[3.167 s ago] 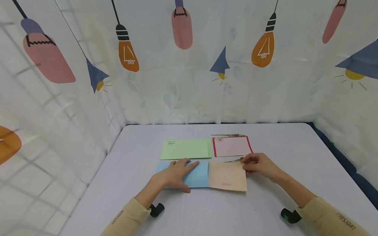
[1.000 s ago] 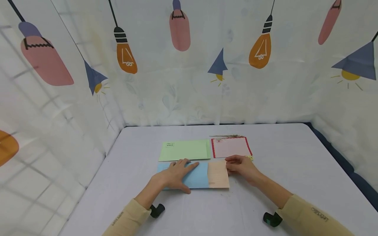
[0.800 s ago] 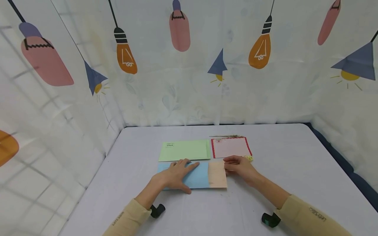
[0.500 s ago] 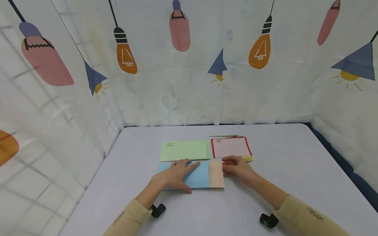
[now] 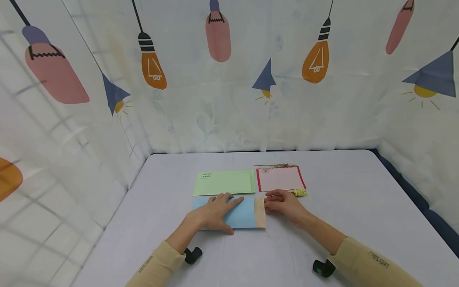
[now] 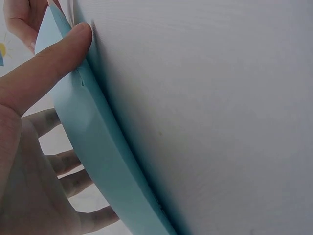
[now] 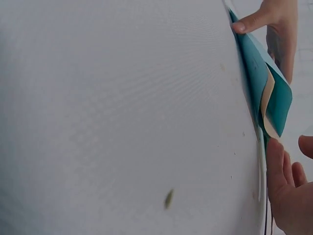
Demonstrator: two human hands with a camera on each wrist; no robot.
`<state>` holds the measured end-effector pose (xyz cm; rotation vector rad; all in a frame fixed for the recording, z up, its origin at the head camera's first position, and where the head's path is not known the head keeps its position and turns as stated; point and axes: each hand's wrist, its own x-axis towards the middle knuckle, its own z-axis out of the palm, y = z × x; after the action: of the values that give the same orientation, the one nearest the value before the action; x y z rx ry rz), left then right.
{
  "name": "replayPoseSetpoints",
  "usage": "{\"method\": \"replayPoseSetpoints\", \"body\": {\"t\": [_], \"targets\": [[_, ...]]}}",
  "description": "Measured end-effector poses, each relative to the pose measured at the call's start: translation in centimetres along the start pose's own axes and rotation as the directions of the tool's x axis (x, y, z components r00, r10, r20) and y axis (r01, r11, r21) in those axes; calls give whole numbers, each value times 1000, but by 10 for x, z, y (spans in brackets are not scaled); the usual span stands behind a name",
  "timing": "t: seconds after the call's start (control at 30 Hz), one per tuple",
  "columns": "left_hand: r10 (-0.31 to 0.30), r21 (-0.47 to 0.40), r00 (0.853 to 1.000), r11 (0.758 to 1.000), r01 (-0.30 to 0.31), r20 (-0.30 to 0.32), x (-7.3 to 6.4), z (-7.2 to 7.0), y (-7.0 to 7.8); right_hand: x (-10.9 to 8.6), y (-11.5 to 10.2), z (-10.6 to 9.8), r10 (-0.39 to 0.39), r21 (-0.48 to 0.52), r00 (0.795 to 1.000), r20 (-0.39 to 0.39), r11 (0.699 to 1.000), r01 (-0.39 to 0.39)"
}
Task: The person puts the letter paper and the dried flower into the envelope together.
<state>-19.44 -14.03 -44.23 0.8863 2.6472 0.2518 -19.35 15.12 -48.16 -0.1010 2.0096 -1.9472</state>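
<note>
A light blue envelope (image 5: pixel 242 215) lies on the table with a peach card (image 5: pixel 259 213) partly inside, only a narrow strip showing at its right end. My left hand (image 5: pixel 214 213) rests on the envelope with fingers spread; its thumb (image 6: pixel 63 54) lies across the near edge in the left wrist view. At the card's outer edge is my right hand (image 5: pixel 285 205), its fingers fairly straight and a fingertip (image 7: pixel 275 147) touching the edge. There the card (image 7: pixel 267 98) bows inside the envelope's gaping mouth (image 7: pixel 281 105).
A green envelope (image 5: pixel 224 183) lies behind the blue one. To its right is a pink card with a red border (image 5: pixel 279 179), with a dried sprig (image 5: pixel 283 165) along its far edge. Yellow flowers (image 5: pixel 299 192) lie beside my right hand. Small specks (image 7: pixel 168 199) dot the white tabletop.
My right hand has moved left with the card's edge, and the card has slid deeper into the blue envelope. The yellow flowers show more beside that hand. The left hand stays put.
</note>
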Motion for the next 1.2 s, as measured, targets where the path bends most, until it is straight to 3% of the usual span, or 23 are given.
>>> {"method": "replayPoseSetpoints", "body": {"t": [0.7,1.2], "targets": [[9,-2,1000,1000,-9,-12,2,2,-1,2,-6,9,3,-52,998,63,999,0],[14,20,1000,1000,-14,-15,3,3,-1,6,-3,11,-12,-22,989,149,1000,16]]}}
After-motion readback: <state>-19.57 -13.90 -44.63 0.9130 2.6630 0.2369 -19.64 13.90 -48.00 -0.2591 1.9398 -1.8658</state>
